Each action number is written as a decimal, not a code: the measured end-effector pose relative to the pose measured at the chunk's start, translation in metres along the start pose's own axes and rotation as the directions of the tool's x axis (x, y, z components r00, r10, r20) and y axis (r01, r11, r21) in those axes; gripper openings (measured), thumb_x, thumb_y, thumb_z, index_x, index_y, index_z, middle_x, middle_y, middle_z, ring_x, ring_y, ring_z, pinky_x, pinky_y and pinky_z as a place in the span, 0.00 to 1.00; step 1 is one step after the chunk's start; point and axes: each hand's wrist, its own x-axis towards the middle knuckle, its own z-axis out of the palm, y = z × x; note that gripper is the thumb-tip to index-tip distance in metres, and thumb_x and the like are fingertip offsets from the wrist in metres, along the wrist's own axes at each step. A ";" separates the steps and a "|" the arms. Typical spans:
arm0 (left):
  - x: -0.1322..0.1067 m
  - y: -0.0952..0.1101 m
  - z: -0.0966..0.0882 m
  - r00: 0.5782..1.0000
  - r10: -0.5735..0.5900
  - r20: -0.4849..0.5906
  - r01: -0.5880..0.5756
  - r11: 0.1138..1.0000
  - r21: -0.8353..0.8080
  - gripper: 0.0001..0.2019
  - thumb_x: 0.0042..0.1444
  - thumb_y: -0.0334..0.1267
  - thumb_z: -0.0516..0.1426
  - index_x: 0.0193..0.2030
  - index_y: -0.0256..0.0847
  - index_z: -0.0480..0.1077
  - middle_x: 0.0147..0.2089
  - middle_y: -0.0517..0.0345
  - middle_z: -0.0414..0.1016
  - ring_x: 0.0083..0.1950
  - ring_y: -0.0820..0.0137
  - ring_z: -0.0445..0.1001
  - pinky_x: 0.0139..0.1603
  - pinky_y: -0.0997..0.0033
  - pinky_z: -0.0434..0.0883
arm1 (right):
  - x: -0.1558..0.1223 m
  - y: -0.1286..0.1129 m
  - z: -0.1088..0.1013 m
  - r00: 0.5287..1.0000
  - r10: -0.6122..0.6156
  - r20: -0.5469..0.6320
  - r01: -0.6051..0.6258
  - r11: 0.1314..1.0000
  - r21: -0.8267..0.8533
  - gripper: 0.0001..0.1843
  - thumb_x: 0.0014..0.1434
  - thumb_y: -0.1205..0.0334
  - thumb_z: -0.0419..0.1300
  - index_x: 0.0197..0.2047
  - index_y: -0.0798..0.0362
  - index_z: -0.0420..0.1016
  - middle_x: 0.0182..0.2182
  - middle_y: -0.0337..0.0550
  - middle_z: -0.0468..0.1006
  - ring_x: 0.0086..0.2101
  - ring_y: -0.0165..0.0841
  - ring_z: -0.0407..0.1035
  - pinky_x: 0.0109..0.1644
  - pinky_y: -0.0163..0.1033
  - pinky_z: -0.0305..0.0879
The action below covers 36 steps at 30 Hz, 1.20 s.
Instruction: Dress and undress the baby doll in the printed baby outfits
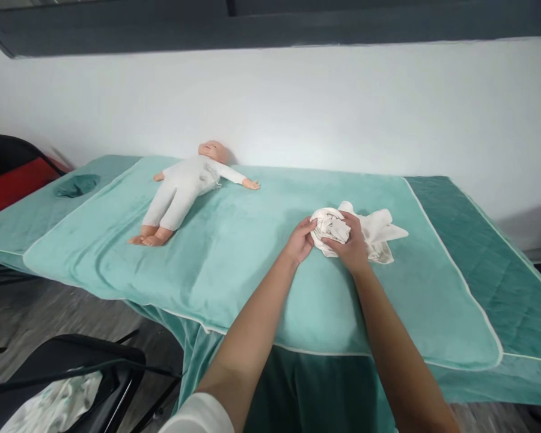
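On the right half of the green bed cover, a small white baby garment (331, 225) is bunched into a ring-like gather. My left hand (301, 239) pinches the left side of the gathered fabric. Closed around its right side is my right hand (352, 243), thumb across the front. The rest of the garment (381, 228) spreads loosely to the right, behind and beside my right hand. A baby doll (183, 183) in a white long-sleeved suit lies on its back to the left, arms out and feet bare.
The bed (252, 264) has a light green cover over a darker one, with a face hole (76, 185) at left. A white wall (306, 108) stands behind. A black chair (85, 355) holding patterned cloth (58, 403) is at lower left; a red and black chair (13, 180) is beyond.
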 end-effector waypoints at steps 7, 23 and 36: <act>-0.001 0.001 0.001 1.000 -0.023 0.018 0.023 1.000 0.006 0.17 0.46 0.42 0.71 0.39 0.37 0.75 0.35 0.56 0.79 0.37 0.68 0.76 0.44 0.69 0.69 | 0.000 -0.005 -0.010 0.965 0.263 0.027 -0.255 0.900 0.355 0.22 0.50 0.57 0.74 0.48 0.49 0.76 0.60 0.46 0.71 0.61 0.43 0.65 0.68 0.54 0.60; 0.000 0.003 -0.002 0.994 -0.104 -0.014 0.103 0.992 -0.070 0.17 0.41 0.38 0.74 0.32 0.36 0.72 0.29 0.63 0.73 0.29 0.77 0.70 0.32 0.76 0.66 | -0.002 -0.016 -0.020 0.867 0.497 -0.018 -0.372 0.672 0.640 0.32 0.49 0.57 0.73 0.58 0.47 0.75 0.48 0.43 0.76 0.44 0.36 0.72 0.46 0.38 0.72; 0.009 0.006 -0.004 0.977 -0.077 -0.201 0.016 0.958 -0.286 0.07 0.64 0.32 0.57 0.36 0.36 0.75 0.32 0.58 0.78 0.34 0.74 0.77 0.47 0.72 0.72 | -0.001 -0.010 -0.047 0.790 0.452 -0.414 -0.044 0.716 0.697 0.17 0.61 0.48 0.60 0.48 0.48 0.76 0.51 0.44 0.76 0.56 0.43 0.70 0.66 0.57 0.64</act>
